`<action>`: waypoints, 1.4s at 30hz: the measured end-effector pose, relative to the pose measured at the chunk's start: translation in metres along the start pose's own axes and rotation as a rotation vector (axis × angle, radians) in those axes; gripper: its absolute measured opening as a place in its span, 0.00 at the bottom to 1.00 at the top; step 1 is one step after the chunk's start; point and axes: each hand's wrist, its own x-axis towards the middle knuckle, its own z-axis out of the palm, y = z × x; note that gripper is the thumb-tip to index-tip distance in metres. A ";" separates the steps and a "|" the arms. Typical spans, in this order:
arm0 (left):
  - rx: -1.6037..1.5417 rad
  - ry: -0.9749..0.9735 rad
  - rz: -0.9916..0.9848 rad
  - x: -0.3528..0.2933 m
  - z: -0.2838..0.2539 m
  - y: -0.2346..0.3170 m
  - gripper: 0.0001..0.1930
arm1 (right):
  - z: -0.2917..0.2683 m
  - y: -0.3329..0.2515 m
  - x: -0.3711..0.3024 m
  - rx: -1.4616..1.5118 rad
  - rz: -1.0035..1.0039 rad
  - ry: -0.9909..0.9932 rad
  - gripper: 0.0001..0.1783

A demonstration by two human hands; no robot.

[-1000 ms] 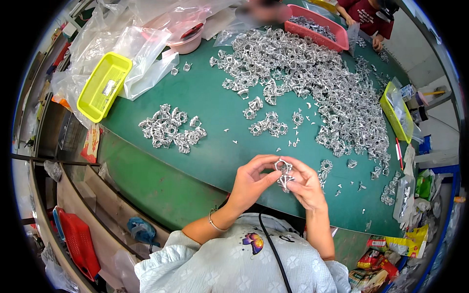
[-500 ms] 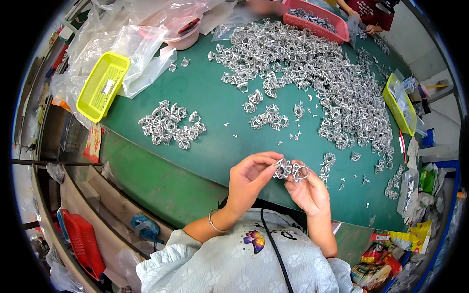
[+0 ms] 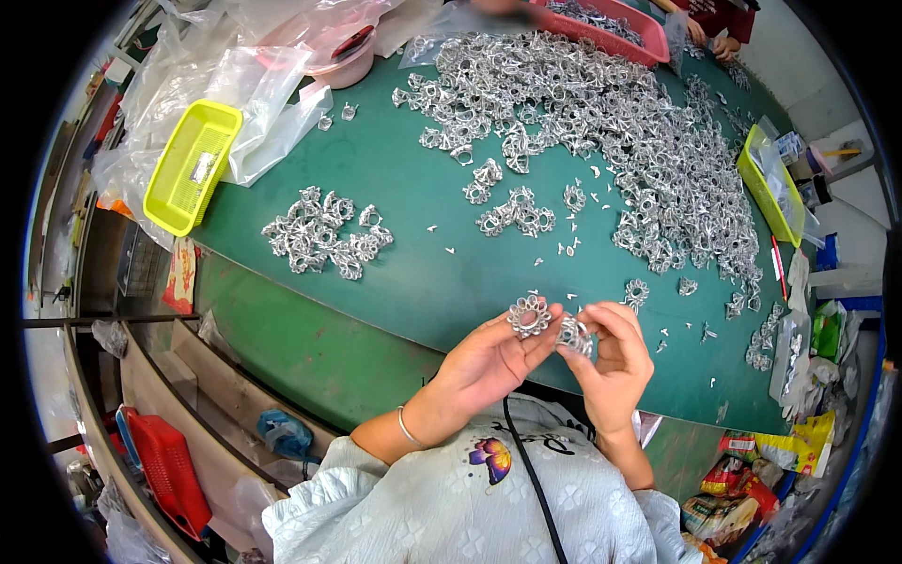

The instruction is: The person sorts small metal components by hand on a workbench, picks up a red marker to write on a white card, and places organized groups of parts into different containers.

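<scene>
My left hand [image 3: 479, 369] is turned partly palm up, its fingertips closed on a silver, flower-shaped metal ring [image 3: 529, 317] whose petalled face shows. Right beside it, my right hand [image 3: 618, 362] pinches a second silver metal ring [image 3: 574, 336] between thumb and bent fingers. The two rings are close together above the table's near edge; whether they touch I cannot tell. Beyond my hands lie small loose clusters of similar rings [image 3: 517, 214] and tiny metal scraps [image 3: 570, 249]. A separate heap of rings [image 3: 324, 232] is to the left.
A big pile of silver rings [image 3: 601, 122] covers the green table's [image 3: 413, 282] far right. Around it stand a pink basket [image 3: 658, 42], a yellow-green basket [image 3: 775, 193] and a pink bowl [image 3: 348, 70]. Another yellow-green basket [image 3: 193, 169] sits left. A co-worker's hands [image 3: 719, 42] are far right.
Both hands have turned: the left ring now shows its petalled face, and the right ring has tilted and dropped slightly lower. My left palm has opened upward. The view has shifted a little.
</scene>
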 end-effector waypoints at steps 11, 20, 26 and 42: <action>-0.044 -0.068 -0.091 -0.004 0.010 -0.006 0.09 | 0.002 0.005 -0.005 -0.348 -0.340 0.033 0.28; -0.022 -0.085 -0.069 -0.006 0.011 -0.008 0.08 | 0.002 0.004 -0.004 -0.286 -0.321 0.012 0.28; 0.029 -0.010 -0.037 -0.009 0.016 -0.008 0.07 | 0.002 0.008 -0.005 -0.254 -0.277 0.015 0.28; 0.101 -0.082 0.029 -0.011 0.014 -0.009 0.10 | 0.003 0.006 -0.006 -0.243 -0.202 0.008 0.27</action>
